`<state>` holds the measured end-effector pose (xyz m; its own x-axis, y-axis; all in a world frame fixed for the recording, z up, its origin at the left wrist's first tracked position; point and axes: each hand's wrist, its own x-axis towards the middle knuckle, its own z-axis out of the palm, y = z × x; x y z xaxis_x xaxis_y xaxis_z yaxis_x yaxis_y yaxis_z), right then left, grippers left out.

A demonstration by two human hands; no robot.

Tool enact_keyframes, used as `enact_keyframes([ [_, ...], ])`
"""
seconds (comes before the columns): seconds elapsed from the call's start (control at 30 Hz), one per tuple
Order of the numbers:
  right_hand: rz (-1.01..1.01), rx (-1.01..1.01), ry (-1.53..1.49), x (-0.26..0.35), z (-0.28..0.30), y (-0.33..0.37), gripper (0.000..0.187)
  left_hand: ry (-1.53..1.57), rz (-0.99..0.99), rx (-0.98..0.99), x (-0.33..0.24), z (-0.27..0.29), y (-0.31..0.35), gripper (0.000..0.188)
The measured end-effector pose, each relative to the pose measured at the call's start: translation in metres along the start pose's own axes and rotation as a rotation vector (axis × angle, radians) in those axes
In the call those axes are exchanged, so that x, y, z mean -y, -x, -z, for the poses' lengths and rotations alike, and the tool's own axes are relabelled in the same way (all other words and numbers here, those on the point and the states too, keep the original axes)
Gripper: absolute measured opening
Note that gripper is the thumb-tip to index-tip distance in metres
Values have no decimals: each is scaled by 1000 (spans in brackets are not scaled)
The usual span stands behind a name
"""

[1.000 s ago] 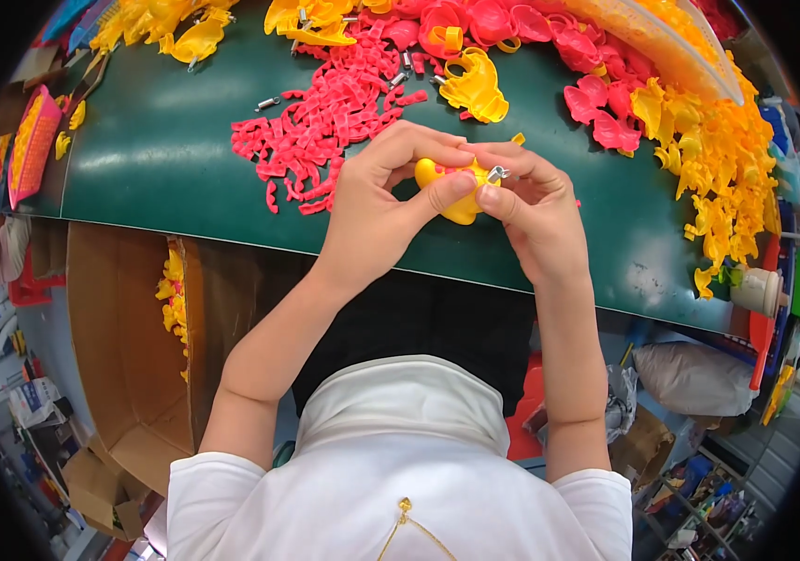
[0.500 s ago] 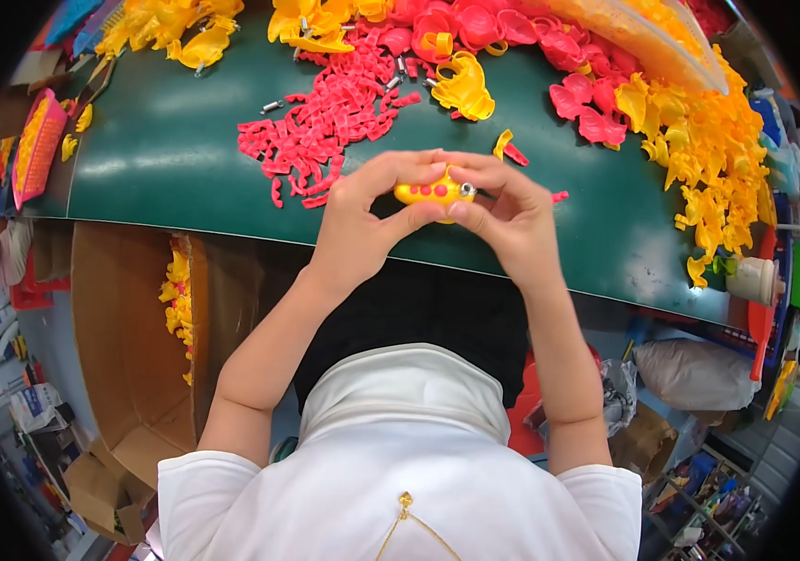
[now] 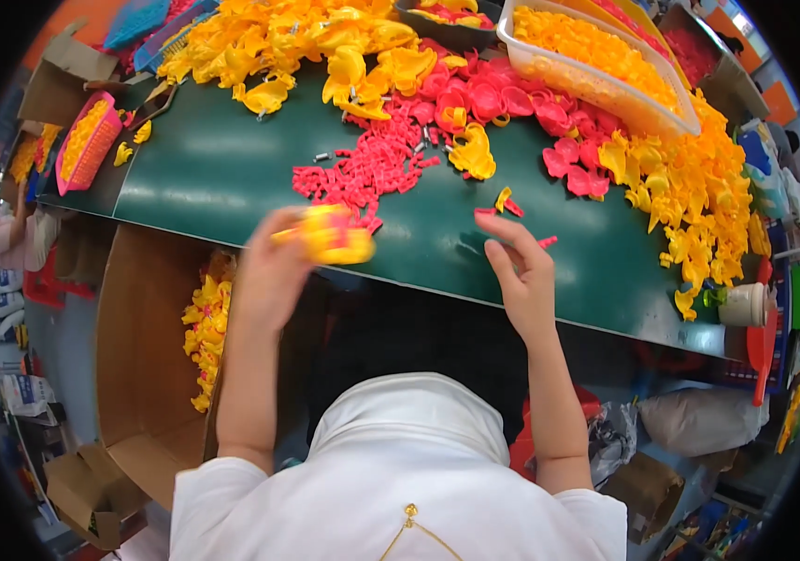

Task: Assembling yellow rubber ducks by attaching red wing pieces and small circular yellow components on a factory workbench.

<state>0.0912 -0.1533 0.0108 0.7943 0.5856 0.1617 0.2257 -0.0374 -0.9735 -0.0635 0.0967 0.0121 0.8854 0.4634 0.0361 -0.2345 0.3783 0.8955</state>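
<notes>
My left hand (image 3: 267, 276) grips a yellow plastic toy part with red on it (image 3: 336, 236), just above the table's near edge. Motion smears the part, so its exact kind is unclear. My right hand (image 3: 526, 280) hovers over the green table (image 3: 419, 238), thumb and fingers apart. A bit of red shows at its index fingertip; whether it touches the finger I cannot tell. Close by lie a red strip (image 3: 549, 242) and a small yellow-and-red piece (image 3: 507, 202). Beyond my left hand spreads a pile of small red strips (image 3: 363, 178).
Yellow shells (image 3: 307, 47) and red shells (image 3: 503, 93) heap along the far side, yellow ones (image 3: 699, 206) at right. A clear bin (image 3: 596, 89) stands behind, a pink basket (image 3: 85, 145) at left. Below the near edge, a cardboard box (image 3: 148, 346) holds yellow-and-red parts. A person stands far left.
Both hands held the yellow-and-red part together before. My right hand has let go and opened; my left has carried the part leftward and nearer. The view has shifted slightly.
</notes>
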Motion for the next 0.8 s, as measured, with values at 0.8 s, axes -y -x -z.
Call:
enact_keyframes([
  [0.8, 297, -108, 815, -14, 12, -58, 11, -1406, -809, 393, 30, -104, -142, 32],
])
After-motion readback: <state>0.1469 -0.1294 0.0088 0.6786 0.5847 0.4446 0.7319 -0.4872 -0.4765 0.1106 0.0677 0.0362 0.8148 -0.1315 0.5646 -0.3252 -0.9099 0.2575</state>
